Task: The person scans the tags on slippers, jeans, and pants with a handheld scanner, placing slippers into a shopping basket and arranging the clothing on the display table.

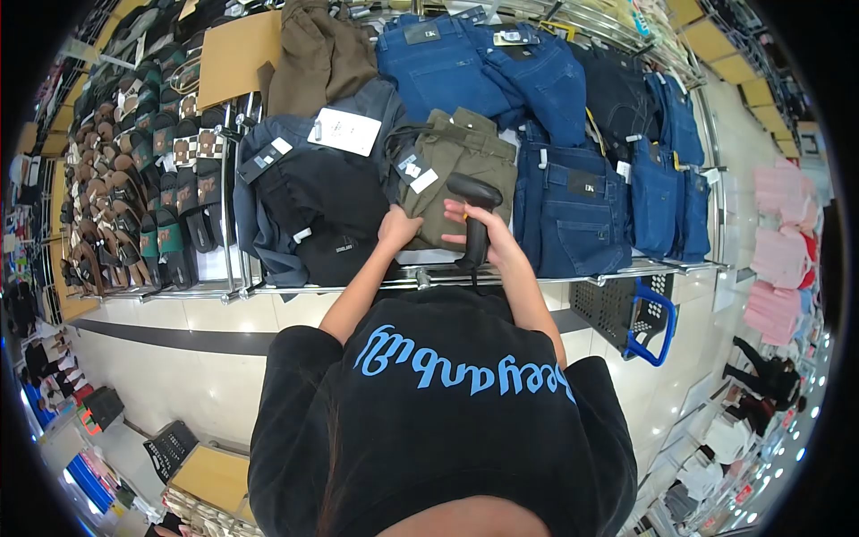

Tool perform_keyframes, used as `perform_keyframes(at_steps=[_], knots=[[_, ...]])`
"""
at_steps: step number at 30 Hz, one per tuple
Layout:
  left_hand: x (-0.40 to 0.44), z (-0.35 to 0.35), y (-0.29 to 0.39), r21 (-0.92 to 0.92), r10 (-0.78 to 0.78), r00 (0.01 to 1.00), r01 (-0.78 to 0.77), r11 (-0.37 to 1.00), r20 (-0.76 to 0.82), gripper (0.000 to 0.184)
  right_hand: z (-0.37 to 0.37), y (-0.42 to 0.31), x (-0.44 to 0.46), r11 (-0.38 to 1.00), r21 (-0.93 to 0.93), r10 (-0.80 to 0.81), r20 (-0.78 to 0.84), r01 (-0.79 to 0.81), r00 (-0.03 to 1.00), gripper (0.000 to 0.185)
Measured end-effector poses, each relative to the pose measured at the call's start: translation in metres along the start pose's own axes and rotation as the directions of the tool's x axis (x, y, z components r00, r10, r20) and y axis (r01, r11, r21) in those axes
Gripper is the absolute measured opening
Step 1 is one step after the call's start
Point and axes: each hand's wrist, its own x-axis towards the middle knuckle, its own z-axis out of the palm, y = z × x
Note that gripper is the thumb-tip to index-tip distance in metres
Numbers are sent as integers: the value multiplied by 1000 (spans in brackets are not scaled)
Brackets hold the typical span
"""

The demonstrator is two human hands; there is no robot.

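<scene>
My left hand is closed on the lower left edge of folded olive-green trousers. These have a dark drawstring and a white-and-black tag. In my right hand is a black handheld barcode scanner, held by its handle over the right part of the trousers. Some of that hand's fingers stick out past the handle. Black trousers lie to the left, and folded blue jeans lie just to the right.
Sandals fill the display at left. Brown trousers and more jeans lie farther back. A metal rail edges the display before me. A black basket with a blue handle stands on the floor at right. Another person is at far right.
</scene>
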Motion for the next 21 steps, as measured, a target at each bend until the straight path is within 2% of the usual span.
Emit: perform_keyframes(at_steps=[2, 5, 7, 8, 11, 12, 15, 16, 19, 20, 21], knots=[[11, 11, -10, -195, 45, 990, -19, 981, 131, 50, 7, -3, -8, 999, -29, -25, 15, 25, 1000, 49], [-42, -15, 48, -413, 335, 942, -315, 854, -25, 35, 10, -4, -15, 998, -64, 17, 39, -14, 999, 49], [-52, -16, 68, -399, 530, 839, -531, 747, -124, 26, 15, -2, -22, 987, -158, 39, 15, -36, 999, 49], [-41, -1, 64, -583, 606, 791, -530, 616, -79, 42, 19, -2, -29, 981, -191, -33, 33, 39, 999, 44], [-64, -18, 86, -905, 621, 772, -161, 393, 133, 69, 26, -24, -51, 870, -450, -223, 9, 203, 975, 31], [-69, -22, 89, -923, 704, 680, -104, 370, 206, 86, 28, -32, -56, 848, -476, -259, 12, 234, 966, 30], [-83, -28, 104, -931, 734, 622, -22, 363, 271, 78, 37, -56, -70, 670, -692, -333, 44, 270, 942, 35], [-85, -31, 108, -947, 756, 594, 31, 321, 275, 77, 40, -62, -73, 606, -739, -365, 73, 296, 928, 36], [-79, -26, 113, -952, 789, 581, 306, 16, 200, 71, 37, -75, -75, 415, -851, -442, 120, 321, 889, 31], [-77, -26, 111, -950, 749, 624, 313, 20, 222, 54, 38, -78, -74, 384, -862, -498, 108, 331, 860, 25], [-71, -22, 105, -907, 684, 636, 410, 91, 356, 49, 27, -78, -68, 363, -884, -518, 70, 294, 853, 24]])
